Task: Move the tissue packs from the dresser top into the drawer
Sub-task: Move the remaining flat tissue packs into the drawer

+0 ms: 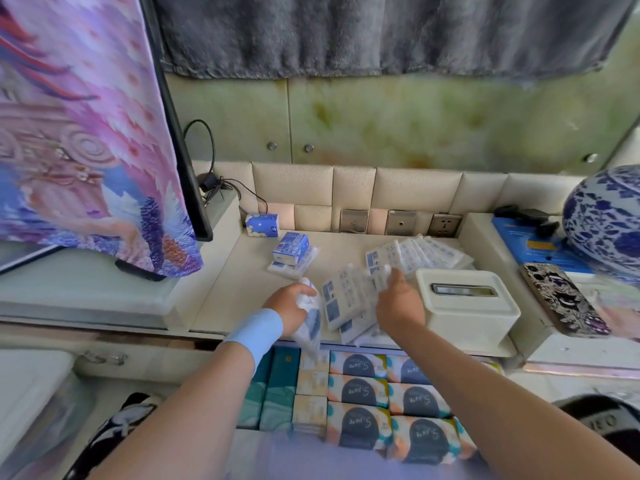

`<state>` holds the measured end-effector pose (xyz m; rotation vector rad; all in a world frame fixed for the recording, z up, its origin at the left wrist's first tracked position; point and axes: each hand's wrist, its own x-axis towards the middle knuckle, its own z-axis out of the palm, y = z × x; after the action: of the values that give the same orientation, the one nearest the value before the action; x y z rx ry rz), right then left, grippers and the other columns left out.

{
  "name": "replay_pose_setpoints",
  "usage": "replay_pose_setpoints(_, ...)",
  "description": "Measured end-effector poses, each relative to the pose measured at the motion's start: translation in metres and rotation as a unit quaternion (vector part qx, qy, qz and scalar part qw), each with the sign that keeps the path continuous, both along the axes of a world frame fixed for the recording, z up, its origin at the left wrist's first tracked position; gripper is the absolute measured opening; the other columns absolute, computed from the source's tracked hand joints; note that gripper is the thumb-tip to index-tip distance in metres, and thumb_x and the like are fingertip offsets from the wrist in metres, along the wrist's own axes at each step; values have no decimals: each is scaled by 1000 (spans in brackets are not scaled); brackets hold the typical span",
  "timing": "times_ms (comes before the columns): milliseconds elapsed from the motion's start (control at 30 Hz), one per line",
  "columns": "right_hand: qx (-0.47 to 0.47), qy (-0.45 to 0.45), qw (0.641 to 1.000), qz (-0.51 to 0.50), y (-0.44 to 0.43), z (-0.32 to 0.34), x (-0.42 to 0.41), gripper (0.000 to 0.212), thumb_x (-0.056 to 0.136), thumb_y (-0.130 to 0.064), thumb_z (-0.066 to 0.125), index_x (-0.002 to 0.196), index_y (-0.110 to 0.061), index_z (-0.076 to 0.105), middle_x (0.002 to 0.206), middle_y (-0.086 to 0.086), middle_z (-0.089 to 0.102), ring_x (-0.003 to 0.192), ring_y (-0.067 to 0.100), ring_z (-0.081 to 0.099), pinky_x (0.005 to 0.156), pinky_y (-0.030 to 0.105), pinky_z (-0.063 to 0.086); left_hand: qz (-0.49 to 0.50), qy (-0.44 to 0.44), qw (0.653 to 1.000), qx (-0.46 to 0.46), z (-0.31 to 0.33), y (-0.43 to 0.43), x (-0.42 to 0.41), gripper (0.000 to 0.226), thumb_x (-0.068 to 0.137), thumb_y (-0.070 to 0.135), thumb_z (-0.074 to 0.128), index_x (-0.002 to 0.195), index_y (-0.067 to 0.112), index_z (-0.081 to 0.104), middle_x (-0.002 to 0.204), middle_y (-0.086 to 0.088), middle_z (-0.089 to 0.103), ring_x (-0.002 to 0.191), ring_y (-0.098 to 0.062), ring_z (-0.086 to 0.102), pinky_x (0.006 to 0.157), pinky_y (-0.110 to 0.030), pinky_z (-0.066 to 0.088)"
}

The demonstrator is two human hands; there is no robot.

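The left grip (289, 306) is curled tight round one end of a soft white-and-blue tissue pack (311, 327). The pack's long axis runs from the fist down towards the person, and its free end hangs past the front edge of the cream dresser bench (239, 289), over the open drawer (246, 427). The right grip (398, 301) has its fingers bent over the far edge of a flat white pack with blue print (346, 303). This pack is tilted, long axis slanting from near left to far right, and motion blur hides the thumb.

Behind it a fanned row of flat white packs (419, 252) lies on the bench. The wall behind the bench is padded cream panels with metal wall sockets (398, 221).

The drawer holds rows of orange-and-navy tissue packs (358, 391), with teal ones (277, 396) to their left. A cream plastic tissue box (467, 306) sits just beside the right grip. Two small blue packs (291, 249) are stacked farther back. At the far right stand a blue-and-white porcelain jar (604, 223) and a patterned phone (564, 299).
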<state>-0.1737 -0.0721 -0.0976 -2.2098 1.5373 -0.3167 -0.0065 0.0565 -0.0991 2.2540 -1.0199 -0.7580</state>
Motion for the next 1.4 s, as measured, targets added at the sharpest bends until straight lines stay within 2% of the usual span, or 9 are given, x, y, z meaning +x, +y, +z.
replay_pose_setpoints(200, -155, 41, 984, 74, 22, 36, -16, 19, 93, -7, 47, 109, -12, 55, 84, 7, 62, 70, 25, 51, 59, 28, 39, 6, -11, 1000, -13, 7, 29, -3, 27, 77, 28, 80, 98, 32, 63, 113, 6, 55, 99, -18, 57, 73, -25, 46)
replay_pose_setpoints(267, -88, -2, 991, 96, 30, 45, -21, 3, 93, -12, 52, 91, -13, 54, 79, 5, 60, 69, 25, 53, 54, 26, 37, -3, -24, 1000, -3, 6, 36, -5, 27, 76, 23, 81, 92, 32, 61, 106, 4, 55, 91, -19, 57, 71, -27, 47)
replay_pose_setpoints(467, 125, -58, 979, 148, 66, 23, -41, 26, 85, -36, 73, 83, -16, 57, 83, 2, 63, 72, 16, 59, 58, 28, 47, -74, 2, 995, 63, -3, 64, -23, 42, 78, 17, 77, 104, 34, 49, 95, -2, 50, 74, -20, 49, 66, -31, 45)
replay_pose_setpoints(633, -15, -98, 945, 313, 95, -9, -48, 22, 70, -4, 77, 73, -22, 64, 80, -4, 64, 76, 17, 56, 66, 31, 46, -111, 9, 981, 161, -10, 97, -47, 74, 78, 18, 77, 133, 41, 33, 116, -3, 53, 85, -23, 61, 67, -33, 55)
replay_pose_setpoints(833, -188, -120, 851, 476, 102, -34, -62, 43, 45, 14, 67, 71, -20, 65, 88, -1, 64, 83, 24, 58, 70, 36, 49, -147, 33, 952, 267, -39, 126, -66, 42, 85, 21, 71, 117, 35, 50, 116, -3, 52, 61, -22, 64, 64, -30, 60)
replay_pose_setpoints(967, -210, -117, 832, 500, 105, -37, -70, 38, 47, 12, 55, 71, -17, 61, 86, 0, 63, 82, 25, 58, 69, 39, 48, -168, -14, 944, 282, -55, 131, -74, 46, 85, 21, 70, 125, 31, 49, 116, -5, 55, 78, -27, 68, 63, -31, 59)
replay_pose_setpoints(1200, -218, -92, 845, 479, 103, -39, -77, 40, 45, 11, 61, 71, -20, 61, 92, -5, 67, 86, 21, 59, 69, 34, 48, -289, -131, 871, 375, -61, 123, -79, 56, 94, 22, 59, 146, 29, 41, 143, -4, 48, 118, -29, 57, 82, -29, 46)
replay_pose_setpoints(1300, -207, -94, 852, 471, 103, -40, -76, 42, 47, 11, 59, 76, -19, 58, 93, -3, 63, 80, 22, 58, 56, 33, 49, -257, -110, 899, 337, -54, 114, -68, 44, 99, 23, 47, 142, 33, 48, 147, -1, 44, 127, -26, 49, 98, -30, 43)
replay_pose_setpoints(1400, -200, -104, 847, 480, 101, -45, -75, 38, 54, 8, 57, 81, -18, 53, 98, -1, 57, 76, 18, 53, 49, 35, 46, -72, 66, 981, 165, -45, 103, -53, 37, 100, 21, 39, 129, 27, 61, 132, -2, 58, 109, -24, 60, 84, -28, 47)
